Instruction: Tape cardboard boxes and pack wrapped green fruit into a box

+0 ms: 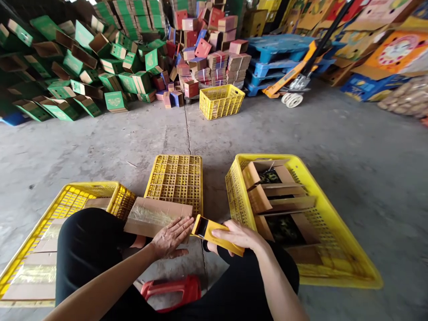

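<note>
While I have the left hand [172, 237] laid over the right end of the carton [156, 220], its fingers are straight and close together, flat rather than curled. With the right hand [239, 235] I have the fingers closed around the yellow tape dispenser [219, 236], its nose just beside the left fingertips; whether they touch, I cannot tell. Clear tape [143, 214] runs along the carton's top, and the carton sits at the near end of the middle crate [175, 178], which looks upside down.

On my left, another crate [124, 200] holds taped boxes [31, 275]. On my right, the large crate [238, 196] holds open boxes [261, 200] with dark-wrapped green contents [284, 229]. Between the legs I see a red plastic thing [192, 290], partly hidden
</note>
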The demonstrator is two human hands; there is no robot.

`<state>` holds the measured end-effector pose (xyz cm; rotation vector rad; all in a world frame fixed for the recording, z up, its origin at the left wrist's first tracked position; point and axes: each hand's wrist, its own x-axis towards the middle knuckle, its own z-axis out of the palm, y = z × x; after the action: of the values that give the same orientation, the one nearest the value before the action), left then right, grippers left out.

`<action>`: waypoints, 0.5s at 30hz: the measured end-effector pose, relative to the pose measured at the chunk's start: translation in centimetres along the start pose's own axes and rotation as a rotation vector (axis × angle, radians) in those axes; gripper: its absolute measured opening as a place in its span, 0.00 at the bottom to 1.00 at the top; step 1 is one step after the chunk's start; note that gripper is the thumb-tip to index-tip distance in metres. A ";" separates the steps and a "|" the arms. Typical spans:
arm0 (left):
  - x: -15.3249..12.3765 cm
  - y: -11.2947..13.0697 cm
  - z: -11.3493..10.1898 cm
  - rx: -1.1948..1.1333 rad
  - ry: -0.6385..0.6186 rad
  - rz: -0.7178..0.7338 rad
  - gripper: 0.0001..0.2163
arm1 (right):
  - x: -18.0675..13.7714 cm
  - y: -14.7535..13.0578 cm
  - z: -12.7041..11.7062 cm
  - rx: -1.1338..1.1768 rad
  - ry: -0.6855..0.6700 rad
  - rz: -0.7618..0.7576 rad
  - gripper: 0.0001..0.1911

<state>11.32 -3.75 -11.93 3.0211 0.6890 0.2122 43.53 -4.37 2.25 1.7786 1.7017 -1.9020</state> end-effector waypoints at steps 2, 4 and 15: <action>0.0 -0.1 0.1 0.014 -0.008 0.012 0.42 | -0.4 0.3 -0.7 -0.011 -0.014 0.038 0.25; 0.0 -0.1 0.1 0.022 -0.020 0.017 0.41 | -0.9 0.6 -1.6 -0.039 -0.017 0.094 0.25; 0.1 -0.1 0.0 0.012 -0.005 0.023 0.40 | 0.8 2.0 -1.4 -0.084 -0.027 0.178 0.27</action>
<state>11.35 -3.67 -11.93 3.0414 0.6575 0.2011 45.49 -3.68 0.73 1.7977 1.5327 -1.7486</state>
